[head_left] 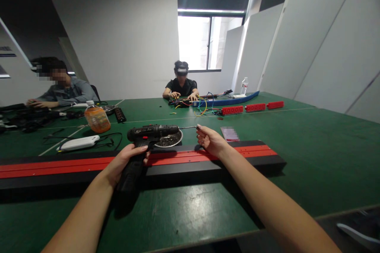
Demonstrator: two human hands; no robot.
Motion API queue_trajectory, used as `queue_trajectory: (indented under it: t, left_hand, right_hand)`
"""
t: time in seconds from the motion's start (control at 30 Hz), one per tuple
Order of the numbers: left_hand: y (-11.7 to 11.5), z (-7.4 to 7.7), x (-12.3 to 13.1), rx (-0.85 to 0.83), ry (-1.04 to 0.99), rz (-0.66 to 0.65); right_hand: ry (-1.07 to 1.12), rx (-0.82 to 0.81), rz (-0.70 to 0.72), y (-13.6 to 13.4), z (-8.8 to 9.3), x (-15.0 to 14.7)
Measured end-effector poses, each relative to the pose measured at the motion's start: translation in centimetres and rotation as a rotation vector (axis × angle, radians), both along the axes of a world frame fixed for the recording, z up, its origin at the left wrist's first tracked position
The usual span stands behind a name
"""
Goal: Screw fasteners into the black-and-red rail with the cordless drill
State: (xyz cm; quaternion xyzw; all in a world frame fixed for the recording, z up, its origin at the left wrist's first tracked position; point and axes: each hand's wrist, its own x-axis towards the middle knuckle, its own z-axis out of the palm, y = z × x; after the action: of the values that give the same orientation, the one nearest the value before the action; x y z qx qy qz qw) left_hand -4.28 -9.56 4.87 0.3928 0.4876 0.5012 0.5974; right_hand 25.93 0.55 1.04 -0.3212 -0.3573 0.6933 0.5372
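Note:
My left hand (126,162) is wrapped round the grip of a black cordless drill (154,131), which lies level with its chuck to the right. From the chuck a long thin bit (187,127) sticks out. At the bit's tip the fingers of my right hand (209,139) are pinched together; whether they hold a small screw or the tip itself I cannot make out. Behind the drill stands a metal bowl (180,139) with many small dark screws (168,140) in it. Below both hands lies a long black bar with a red strip (181,159).
On the green table (320,154) are an orange drink bottle (97,118), a white power bank (78,143) with cables, a small card (229,134) and red socket strips (255,107). One person (181,83) handles wires opposite; another person (67,87) sits at the left.

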Motion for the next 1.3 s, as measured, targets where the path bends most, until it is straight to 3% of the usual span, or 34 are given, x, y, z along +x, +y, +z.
queue_trajectory:
  t: [0.33, 0.7, 0.83, 1.0, 1.13, 1.3]
  left_hand:
    - [0.0, -0.2, -0.2, 0.010, 0.004, -0.016]
    - [0.3, -0.5, -0.7, 0.045, 0.105, -0.034]
    - [-0.5, 1.1, -2.0, 0.080, 0.328, -0.101]
    - [-1.3, 4.0, -3.5, 0.076, 0.607, -0.152]
    - [-1.3, 5.9, -3.9, 0.009, 0.735, -0.117]
    - [-0.9, 8.2, -3.1, 0.095, 0.854, -0.068]
  right_hand:
    - [-0.040, 0.049, -0.011, -0.6, 0.5, -0.3]
    - [-0.335, 0.254, -0.206, -0.5, 0.3, -0.3]
    - [-0.413, 0.252, -0.329, -0.1, -0.1, -0.2]
    - [-0.465, 0.253, -0.305, 0.0, -0.2, -0.1]
    - [-0.490, 0.287, -0.281, -0.1, -0.2, -0.2]
    - [-0.507, 0.301, -0.269, -0.4, 0.2, -0.3]
